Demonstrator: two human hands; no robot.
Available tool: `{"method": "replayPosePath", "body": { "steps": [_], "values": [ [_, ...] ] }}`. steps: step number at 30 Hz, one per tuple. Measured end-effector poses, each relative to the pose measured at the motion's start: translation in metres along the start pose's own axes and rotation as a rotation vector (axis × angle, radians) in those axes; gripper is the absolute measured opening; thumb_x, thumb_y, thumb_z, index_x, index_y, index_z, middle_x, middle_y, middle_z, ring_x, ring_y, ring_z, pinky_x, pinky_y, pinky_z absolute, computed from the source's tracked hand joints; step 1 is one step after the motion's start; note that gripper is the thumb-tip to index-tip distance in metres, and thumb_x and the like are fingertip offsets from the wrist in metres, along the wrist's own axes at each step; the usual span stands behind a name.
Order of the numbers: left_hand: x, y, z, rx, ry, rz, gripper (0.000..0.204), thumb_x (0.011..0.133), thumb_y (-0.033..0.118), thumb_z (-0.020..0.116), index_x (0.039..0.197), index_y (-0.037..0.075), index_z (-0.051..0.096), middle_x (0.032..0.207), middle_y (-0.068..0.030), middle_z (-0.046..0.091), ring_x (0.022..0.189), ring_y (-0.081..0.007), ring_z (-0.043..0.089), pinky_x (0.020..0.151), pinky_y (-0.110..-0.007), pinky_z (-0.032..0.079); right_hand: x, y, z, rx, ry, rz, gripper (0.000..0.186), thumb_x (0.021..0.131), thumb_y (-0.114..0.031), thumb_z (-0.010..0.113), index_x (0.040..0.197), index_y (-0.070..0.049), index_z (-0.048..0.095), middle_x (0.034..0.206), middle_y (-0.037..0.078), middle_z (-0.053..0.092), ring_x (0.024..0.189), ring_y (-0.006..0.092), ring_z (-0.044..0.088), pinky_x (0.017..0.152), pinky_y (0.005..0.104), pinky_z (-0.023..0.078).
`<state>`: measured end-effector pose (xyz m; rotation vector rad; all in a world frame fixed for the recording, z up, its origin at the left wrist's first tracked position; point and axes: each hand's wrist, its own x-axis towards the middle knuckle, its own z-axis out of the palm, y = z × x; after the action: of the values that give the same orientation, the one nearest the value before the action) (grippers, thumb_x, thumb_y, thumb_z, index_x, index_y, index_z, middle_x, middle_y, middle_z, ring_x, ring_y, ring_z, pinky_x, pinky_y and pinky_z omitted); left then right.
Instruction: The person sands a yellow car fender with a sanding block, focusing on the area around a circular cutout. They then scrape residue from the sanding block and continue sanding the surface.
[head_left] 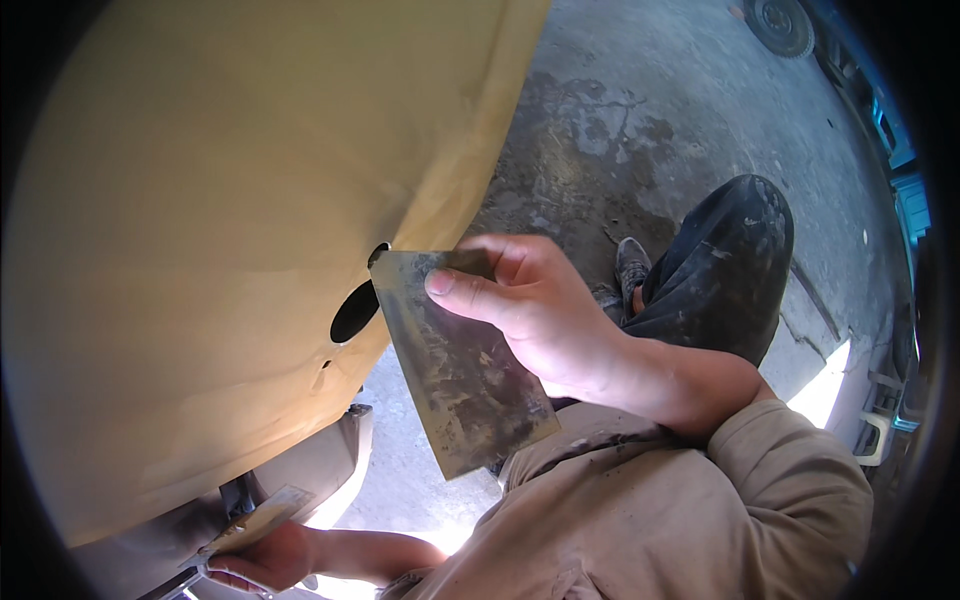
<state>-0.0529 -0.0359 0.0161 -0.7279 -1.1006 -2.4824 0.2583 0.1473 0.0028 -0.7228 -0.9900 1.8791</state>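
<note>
My right hand (530, 310) pinches a thin, flat rectangular spreader (465, 380) near its top, thumb on the near face. Dark smears and scuffs cover the sheet. Its upper left corner is close to the edge of a tan vehicle body panel (250, 200), by a dark oval hole (355, 313); whether they touch I cannot tell. Down at the lower left, my left hand (268, 560) is closed around a flat, pale smeared plate (262, 520). Its fingers are partly hidden beneath that plate.
A grey bumper-like part (330, 460) curves below the panel. My bent knee (745, 235) and shoe (632, 265) are to the right, on a stained concrete floor (640, 90). A wheel (780, 25) and blue vehicle parts (910, 200) line the far right.
</note>
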Motion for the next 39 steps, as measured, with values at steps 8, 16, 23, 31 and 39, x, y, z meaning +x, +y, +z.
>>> {"method": "replayPosePath", "body": {
  "steps": [8,16,23,31,39],
  "values": [
    [0.002,0.002,-0.001,-0.01,-0.114,0.022,0.02,0.104,0.02,0.056,0.103,0.001,0.059,0.111,-0.0172,0.065,0.103,-0.0283,0.064,0.095,-0.045,0.052,0.001,-0.032,-0.004,-0.815,0.004,-0.329,0.02,0.098,-0.008,0.066,0.113,0.005,0.066,0.078,0.01,0.07,0.066,0.0049,0.057,0.057,0.0257,0.045],
    [0.0,0.002,0.005,-0.031,-0.165,0.033,0.018,0.103,0.018,0.058,0.105,0.0,0.058,0.112,-0.0182,0.064,0.103,-0.0298,0.063,0.096,-0.047,0.051,-0.014,-0.036,0.014,-1.248,0.004,-0.558,0.012,0.094,-0.004,0.064,0.102,0.001,0.058,0.057,0.011,0.056,0.046,0.0287,0.059,0.045,0.037,0.044],
    [-0.005,0.006,0.009,-0.005,-0.063,0.03,0.02,0.103,0.018,0.06,0.107,-0.001,0.059,0.112,-0.0166,0.064,0.104,-0.0281,0.063,0.095,-0.045,0.052,-0.03,-0.041,0.018,-1.646,0.047,-0.707,0.022,0.083,-0.005,0.069,0.103,-0.001,0.063,0.075,0.004,0.063,0.059,0.0196,0.066,0.044,0.0328,0.048],
    [-0.002,0.005,0.002,-0.024,-0.115,0.019,0.023,0.102,0.02,0.062,0.111,-0.001,0.061,0.112,-0.0164,0.065,0.105,-0.028,0.064,0.095,-0.045,0.052,-0.028,-0.04,0.016,-1.621,0.138,-0.92,0.03,0.084,-0.005,0.072,0.113,0.002,0.068,0.082,0.007,0.07,0.061,0.0172,0.069,0.05,0.027,0.053],
    [-0.004,0.008,-0.007,-0.08,-0.136,0.013,0.02,0.102,0.017,0.059,0.114,0.001,0.062,0.119,-0.018,0.066,0.108,-0.0311,0.065,0.095,-0.047,0.054,-0.03,-0.046,-0.026,-0.853,-0.027,-0.378,0.021,0.093,-0.012,0.073,0.106,0.005,0.071,0.081,0.01,0.074,0.069,0.0075,0.066,0.061,0.0248,0.05]
  ]
}}
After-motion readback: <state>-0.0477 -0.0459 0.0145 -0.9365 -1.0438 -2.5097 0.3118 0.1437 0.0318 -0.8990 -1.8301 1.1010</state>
